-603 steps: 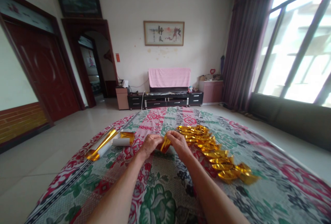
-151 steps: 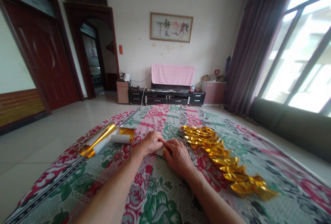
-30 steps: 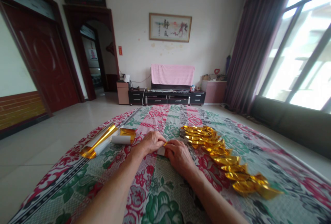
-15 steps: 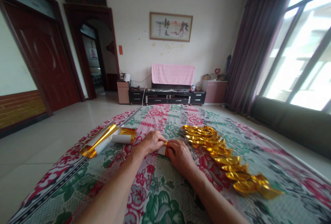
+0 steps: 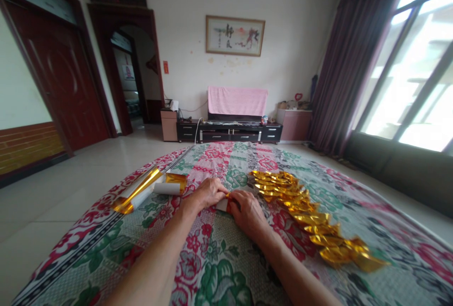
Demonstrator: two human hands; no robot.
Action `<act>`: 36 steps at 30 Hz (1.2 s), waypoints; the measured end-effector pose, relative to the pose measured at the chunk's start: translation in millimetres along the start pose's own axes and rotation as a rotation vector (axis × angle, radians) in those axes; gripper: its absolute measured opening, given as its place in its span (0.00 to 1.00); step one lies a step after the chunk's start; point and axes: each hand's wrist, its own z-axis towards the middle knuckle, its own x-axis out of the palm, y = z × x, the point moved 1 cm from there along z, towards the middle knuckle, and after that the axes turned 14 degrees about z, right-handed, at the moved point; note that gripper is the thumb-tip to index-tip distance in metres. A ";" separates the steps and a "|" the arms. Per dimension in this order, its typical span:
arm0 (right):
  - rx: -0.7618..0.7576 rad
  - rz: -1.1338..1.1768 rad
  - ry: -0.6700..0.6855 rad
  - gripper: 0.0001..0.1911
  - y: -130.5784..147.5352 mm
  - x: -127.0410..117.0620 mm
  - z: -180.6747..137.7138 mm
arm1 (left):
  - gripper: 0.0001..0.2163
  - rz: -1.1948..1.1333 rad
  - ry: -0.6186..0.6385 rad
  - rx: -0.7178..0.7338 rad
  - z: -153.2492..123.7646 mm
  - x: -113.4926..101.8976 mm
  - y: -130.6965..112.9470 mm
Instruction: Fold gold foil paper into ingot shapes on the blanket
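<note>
Both hands meet over a small sheet of gold foil paper (image 5: 222,205), its white back partly showing, low over the flowered tablecloth (image 5: 198,268). My left hand (image 5: 209,193) has its fingers pinched at the paper's upper edge. Against the right side of the same piece, my right hand (image 5: 247,209) is closed with curled fingers. The hands hide most of the paper, so its exact folds cannot be made out. To the right, a row of folded gold foil ingots (image 5: 313,221) runs toward me. On the left lie curled sheets of gold foil paper (image 5: 141,190) with white backs.
A small white-backed roll (image 5: 167,188) rests beside the curled sheets. Beyond the round table stands a low black cabinet (image 5: 230,135) with a pink cloth (image 5: 237,100) draped over a screen. A window and purple curtain (image 5: 357,61) are on the right.
The hands stay nearly in place, still pinching the paper. Slightly less of its white back shows between them. The whole view has shifted very slightly.
</note>
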 end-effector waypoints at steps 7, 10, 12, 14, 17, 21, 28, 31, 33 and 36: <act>-0.023 -0.009 0.022 0.15 -2.1 0.9 -0.6 | 0.12 -0.038 0.022 -0.016 -0.1 -1.5 -1.1; -0.029 -0.010 0.021 0.14 -3.9 2.3 -1.4 | 0.12 -0.023 0.017 -0.012 0.1 -1.4 -1.3; -0.033 -0.013 0.017 0.14 -3.8 2.5 -1.8 | 0.11 -0.017 0.006 0.000 0.1 -0.6 -0.8; -0.036 -0.016 0.015 0.15 -2.3 1.9 -1.8 | 0.11 -0.012 0.000 0.006 0.1 -0.1 -0.2; -0.032 -0.022 0.019 0.15 0.1 0.8 -1.6 | 0.11 0.022 -0.002 0.016 0.2 -0.8 -0.7; -0.028 -0.025 0.019 0.14 -0.1 1.2 -1.9 | 0.10 0.084 0.013 0.078 -0.4 -4.4 -4.9; -0.033 -0.027 0.024 0.14 -1.6 1.7 -2.4 | 0.11 0.123 0.050 0.012 -7.2 -8.9 -5.9; -0.035 -0.029 0.028 0.14 -1.6 1.6 -2.5 | 0.12 0.125 0.060 0.000 -9.3 -9.8 -3.7; -0.037 -0.027 0.027 0.14 -1.5 1.7 -2.4 | 0.12 0.115 0.070 0.016 -10.2 -10.5 -2.2; -0.036 -0.028 0.021 0.15 -0.7 1.7 -2.1 | 0.13 0.078 0.083 0.042 -11.4 -11.3 0.3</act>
